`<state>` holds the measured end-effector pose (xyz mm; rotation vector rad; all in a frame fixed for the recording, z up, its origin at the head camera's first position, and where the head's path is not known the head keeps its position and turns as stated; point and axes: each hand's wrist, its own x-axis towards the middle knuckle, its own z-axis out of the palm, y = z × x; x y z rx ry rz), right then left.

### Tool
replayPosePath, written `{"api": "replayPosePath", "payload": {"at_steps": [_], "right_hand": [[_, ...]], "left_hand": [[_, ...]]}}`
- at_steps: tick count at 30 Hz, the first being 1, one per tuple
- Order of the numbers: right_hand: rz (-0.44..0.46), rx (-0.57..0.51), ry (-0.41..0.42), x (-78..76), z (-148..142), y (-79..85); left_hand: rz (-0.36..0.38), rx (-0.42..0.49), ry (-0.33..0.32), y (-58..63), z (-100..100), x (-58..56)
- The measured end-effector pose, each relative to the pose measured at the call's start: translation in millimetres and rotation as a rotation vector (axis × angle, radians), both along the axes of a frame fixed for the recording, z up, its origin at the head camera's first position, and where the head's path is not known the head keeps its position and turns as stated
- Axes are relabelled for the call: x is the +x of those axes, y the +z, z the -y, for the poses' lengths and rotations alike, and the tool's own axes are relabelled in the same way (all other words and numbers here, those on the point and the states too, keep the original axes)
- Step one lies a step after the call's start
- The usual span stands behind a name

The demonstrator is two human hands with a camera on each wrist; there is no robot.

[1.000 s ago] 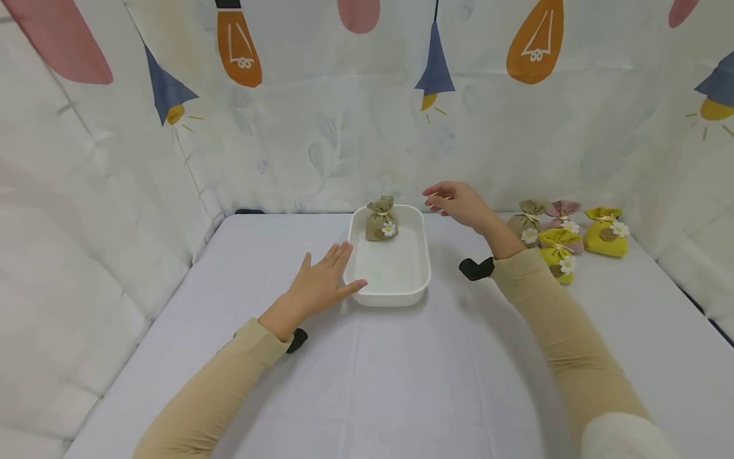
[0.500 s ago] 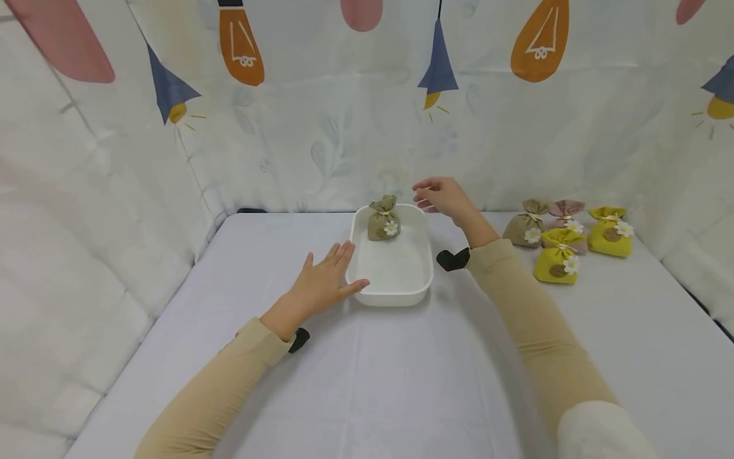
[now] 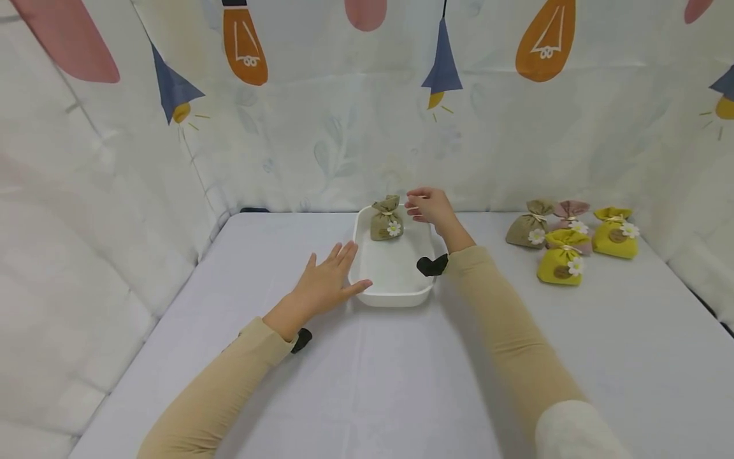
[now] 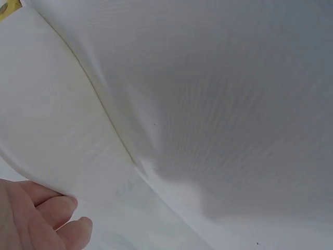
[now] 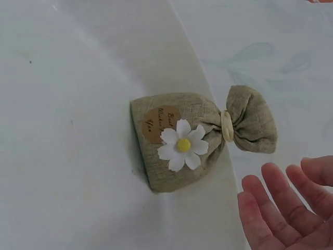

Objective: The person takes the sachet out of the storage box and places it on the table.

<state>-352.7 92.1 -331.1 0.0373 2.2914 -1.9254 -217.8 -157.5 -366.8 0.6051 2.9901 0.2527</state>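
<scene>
A small olive-beige cloth pouch (image 3: 387, 220) with a white flower stands at the back left inside a white tray (image 3: 395, 299). In the right wrist view the pouch (image 5: 177, 140) shows a brown round label and a tied neck. My right hand (image 3: 431, 207) hangs over the tray's back right part, just right of the pouch, fingers loosely bent and holding nothing. The right hand's fingers (image 5: 281, 198) lie apart from the pouch's gathered top. My left hand (image 3: 322, 285) spreads flat at the tray's left rim; in the left wrist view its fingertips (image 4: 62, 208) are right at the rim.
On the right of the table (image 3: 367, 382) stand several more pouches: a beige pouch (image 3: 527, 229), a pink pouch (image 3: 570, 213), a front yellow pouch (image 3: 559, 262) and a rear yellow pouch (image 3: 613, 239). A patterned curtain (image 3: 344, 140) hangs right behind the table.
My right hand has moved left, from right of the tray to over it near the pouch. My left hand stays by the tray, and the pouch keeps its place in it.
</scene>
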Motion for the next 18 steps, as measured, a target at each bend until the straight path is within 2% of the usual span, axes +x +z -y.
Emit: {"api": "replayPosePath", "payload": {"at_steps": [8,13,18], "right_hand": [[0.045,-0.089,-0.054,-6.3,9.5,-4.3],[0.052,-0.05,-0.07,-6.3,14.4,-8.4],[0.039,0.022,-0.051,-5.8,20.6,-12.7]], "left_hand": [[-0.004,-0.002,0.012,-0.8,-1.0,-1.1],[-0.016,-0.01,0.011,-2.6,-0.8,-2.8],[-0.012,-0.015,0.016,-3.9,-0.1,-3.0]]}}
